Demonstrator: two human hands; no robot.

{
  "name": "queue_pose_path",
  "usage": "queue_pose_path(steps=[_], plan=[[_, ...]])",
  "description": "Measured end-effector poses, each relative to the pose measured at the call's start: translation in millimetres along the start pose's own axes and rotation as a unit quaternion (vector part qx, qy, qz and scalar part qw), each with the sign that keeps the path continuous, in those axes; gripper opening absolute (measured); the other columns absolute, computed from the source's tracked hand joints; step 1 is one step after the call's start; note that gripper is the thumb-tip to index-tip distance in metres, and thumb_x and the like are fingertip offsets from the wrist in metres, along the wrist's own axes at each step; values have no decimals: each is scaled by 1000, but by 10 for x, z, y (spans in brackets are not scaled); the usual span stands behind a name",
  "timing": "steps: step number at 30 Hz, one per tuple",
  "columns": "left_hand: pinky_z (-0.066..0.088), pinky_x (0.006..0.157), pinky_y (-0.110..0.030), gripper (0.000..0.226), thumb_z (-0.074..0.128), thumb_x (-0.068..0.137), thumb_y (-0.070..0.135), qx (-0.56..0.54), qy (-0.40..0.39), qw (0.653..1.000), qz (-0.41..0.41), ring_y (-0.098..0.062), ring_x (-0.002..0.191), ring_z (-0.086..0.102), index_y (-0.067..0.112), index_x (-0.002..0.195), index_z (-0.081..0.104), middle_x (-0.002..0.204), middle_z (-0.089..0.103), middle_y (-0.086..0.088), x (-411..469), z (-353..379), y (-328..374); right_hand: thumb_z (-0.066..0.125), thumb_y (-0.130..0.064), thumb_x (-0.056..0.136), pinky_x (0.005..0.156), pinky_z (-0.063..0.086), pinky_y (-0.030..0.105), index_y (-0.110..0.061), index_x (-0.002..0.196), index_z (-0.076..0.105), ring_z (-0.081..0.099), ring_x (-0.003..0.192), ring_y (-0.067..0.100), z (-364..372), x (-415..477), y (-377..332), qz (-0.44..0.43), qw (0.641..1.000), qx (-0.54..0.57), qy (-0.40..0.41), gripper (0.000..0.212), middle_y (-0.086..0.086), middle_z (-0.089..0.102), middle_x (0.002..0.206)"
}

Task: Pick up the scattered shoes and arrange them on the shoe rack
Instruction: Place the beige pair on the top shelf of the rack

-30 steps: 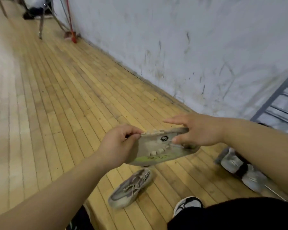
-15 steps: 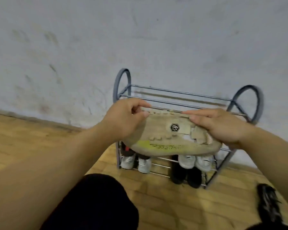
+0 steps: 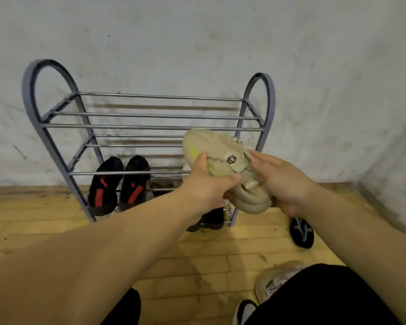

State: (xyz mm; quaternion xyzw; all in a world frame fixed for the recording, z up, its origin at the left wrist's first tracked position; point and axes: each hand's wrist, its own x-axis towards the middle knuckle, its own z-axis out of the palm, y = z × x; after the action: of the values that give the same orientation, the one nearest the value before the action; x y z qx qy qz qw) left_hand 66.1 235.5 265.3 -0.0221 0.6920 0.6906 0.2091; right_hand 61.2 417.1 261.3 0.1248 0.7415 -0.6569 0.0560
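A person crouched on a pale wooden plank floor (image 3: 56, 219) held a worn tan sneaker (image 3: 220, 148) in both hands, sole turned upward to show a small black hexagonal badge and a yellow-green smear, in front of the right end of a grey metal shoe rack (image 3: 150, 126) with arched side frames that stood against a scuffed white wall (image 3: 197, 43). The left hand (image 3: 206, 184) gripped the shoe's near edge, thumb pressed on the sole and fingers curled beneath, while the right hand (image 3: 284, 184) cupped the padded heel end, fingers wrapped under it. The stacked rolls at the heel suggested a second shoe might have been pressed beneath the first; that could not be told for certain. A pair of black sneakers with red stripes (image 3: 120, 184) sat on a lower shelf, a black shoe (image 3: 301, 231) lay on the floor just right of the rack, and a pale shoe (image 3: 274, 285) rested by the person's knee. The sneaker looked light and soft in the upper, stiffer along the sole, so a hold at sole edge and heel appeared soundest for setting it across the thin bars, where a narrow toe could slip between rails.
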Motion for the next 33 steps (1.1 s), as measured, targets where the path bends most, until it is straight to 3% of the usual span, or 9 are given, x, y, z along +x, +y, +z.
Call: queue_pose_path(steps=[5, 9, 12, 14, 16, 19, 23, 29, 33], plan=[[60, 82, -44, 101, 76, 88, 1, -42, 14, 999, 5, -26, 114, 63, 45, 158, 17, 131, 56, 3, 27, 121, 13, 53, -29, 107, 83, 58, 42, -46, 121, 69, 71, 105, 21, -326, -213, -126, 7, 994, -95, -59, 28, -8, 78, 112], [60, 85, -45, 95, 76, 88, 4, 30, -40, 999, -1, -25, 112, 65, 46, 156, 25, 134, 58, 4, -54, 285, -15, 63, -30, 101, 95, 55, 54, -50, 114, 68, 70, 110, 31, -658, -361, -132, 58, 984, -140, -92, 25, 1, 77, 116], [60, 86, -47, 90, 76, 88, 6, 47, -65, 997, -5, -25, 110, 66, 43, 156, 30, 135, 59, 2, -56, 424, -4, 66, -29, 99, 94, 55, 54, -44, 117, 66, 71, 98, 28, -802, -403, -60, 56, 992, -112, -30, 24, 5, 78, 113], [60, 84, -46, 89, 78, 87, 8, 72, -75, 995, -2, -26, 109, 67, 42, 156, 32, 136, 60, 0, -39, 562, 36, 69, -31, 97, 88, 60, 48, -45, 136, 57, 74, 97, 21, -896, -456, 49, 25, 996, -82, 30, 44, 0, 78, 114], [61, 75, -41, 90, 77, 88, 8, 100, -92, 991, 2, -25, 106, 68, 40, 157, 30, 133, 60, 0, -19, 755, 81, 74, -40, 90, 92, 59, 45, -51, 144, 49, 73, 106, 20, -1050, -565, 216, -8, 992, -86, 87, 60, -4, 72, 128], [59, 61, -32, 85, 73, 91, 6, 171, -130, 977, -1, -19, 91, 67, 38, 157, 30, 123, 61, 2, -39, 1124, 127, 73, -36, 95, 88, 61, 42, -46, 150, 45, 74, 104, 25, -1333, -884, 504, -18, 992, -47, 115, 63, 4, 76, 117], [59, 73, -33, 76, 69, 94, 7, 255, -183, 949, -29, -18, 94, 66, 35, 156, 33, 112, 61, 3, -94, 1635, 28, 68, -27, 98, 80, 55, 36, -52, 142, 44, 76, 90, 17, -1676, -1416, 957, -2, 988, -27, 153, 56, -5, 79, 107], [56, 85, -39, 76, 71, 92, 9, 303, -202, 929, -72, -23, 109, 63, 37, 154, 37, 112, 59, 5, -89, 1950, -384, 73, -37, 93, 90, 57, 44, -37, 148, 47, 70, 103, 24, -1986, -1739, 2130, 126, 950, -32, 283, 61, 2, 70, 122], [53, 73, -33, 77, 70, 94, 9, 313, -180, 930, -71, -16, 91, 61, 39, 155, 34, 106, 57, 8, -1, 1907, -415, 74, -54, 86, 86, 57, 45, -34, 158, 30, 63, 114, 34, -1990, -1711, 3088, 279, 910, -206, 227, 87, 9, 46, 152]])
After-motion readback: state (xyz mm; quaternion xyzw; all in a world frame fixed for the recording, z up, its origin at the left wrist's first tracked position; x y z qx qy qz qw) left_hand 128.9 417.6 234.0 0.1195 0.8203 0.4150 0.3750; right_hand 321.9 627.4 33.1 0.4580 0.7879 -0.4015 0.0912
